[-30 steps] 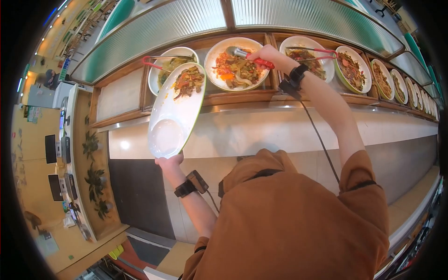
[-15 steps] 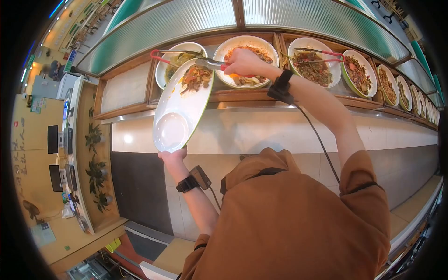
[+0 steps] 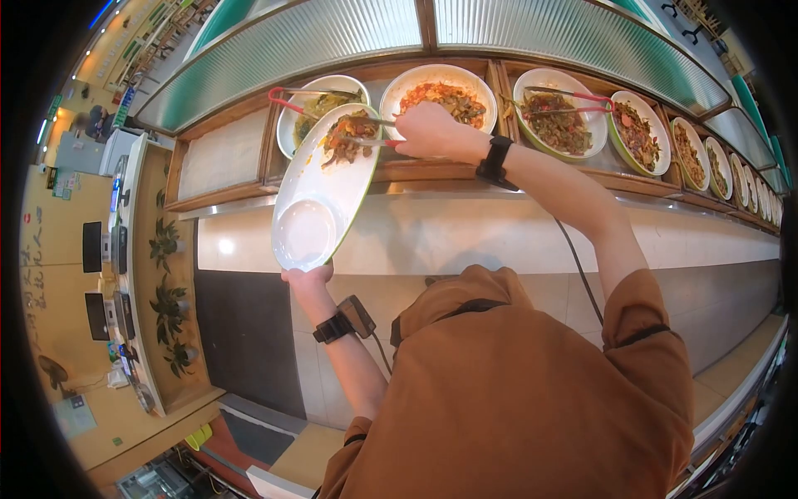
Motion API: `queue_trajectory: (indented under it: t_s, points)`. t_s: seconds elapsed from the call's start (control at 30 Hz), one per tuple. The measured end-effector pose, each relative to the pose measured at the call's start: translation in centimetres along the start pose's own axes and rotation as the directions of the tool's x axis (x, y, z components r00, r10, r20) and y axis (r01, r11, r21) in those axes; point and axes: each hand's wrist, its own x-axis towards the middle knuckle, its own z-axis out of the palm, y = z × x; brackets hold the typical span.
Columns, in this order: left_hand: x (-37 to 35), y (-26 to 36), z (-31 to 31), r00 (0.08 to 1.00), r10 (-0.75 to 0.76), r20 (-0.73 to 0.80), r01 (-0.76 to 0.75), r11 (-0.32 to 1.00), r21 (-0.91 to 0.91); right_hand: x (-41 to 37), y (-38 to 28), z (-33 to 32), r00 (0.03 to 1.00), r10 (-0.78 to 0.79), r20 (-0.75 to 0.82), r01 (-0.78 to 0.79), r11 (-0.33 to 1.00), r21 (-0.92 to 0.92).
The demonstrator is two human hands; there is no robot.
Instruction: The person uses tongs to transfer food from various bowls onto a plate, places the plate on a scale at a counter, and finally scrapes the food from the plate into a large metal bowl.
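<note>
My left hand [image 3: 307,275] grips the near end of a white oval plate [image 3: 322,185] with a green rim, holding it tilted in front of the counter. A small white bowl [image 3: 306,233] sits at the plate's near end, and a heap of cooked food [image 3: 345,140] lies at its far end. My right hand [image 3: 436,133] is closed around red-handled tongs [image 3: 384,142], whose metal tips reach into that heap. Just beyond my right hand stands a white bowl [image 3: 492,100] of reddish stir-fried food, partly hidden by the hand.
Behind the plate is a bowl of greenish food [image 3: 328,87] with tongs [image 3: 291,98] across it. To the right, a bowl of dark vegetables [image 3: 557,125] and several more dishes line the wooden counter [image 3: 399,172]. A ribbed glass screen [image 3: 565,33] runs along the back.
My right hand with the tongs has moved left and nearer, from over the middle bowl, and the tong tips are now in the food on the plate. My left hand stays almost still.
</note>
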Motion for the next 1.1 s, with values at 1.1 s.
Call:
queue_trajectory:
  t_s: [1.1]
  points:
    - [-1.1,3.2,0.4,0.902,-0.424,0.083,0.238,0.326,-0.915,-6.9,15.1,-4.0,0.637,0.628,0.448,-0.703,0.234,0.671]
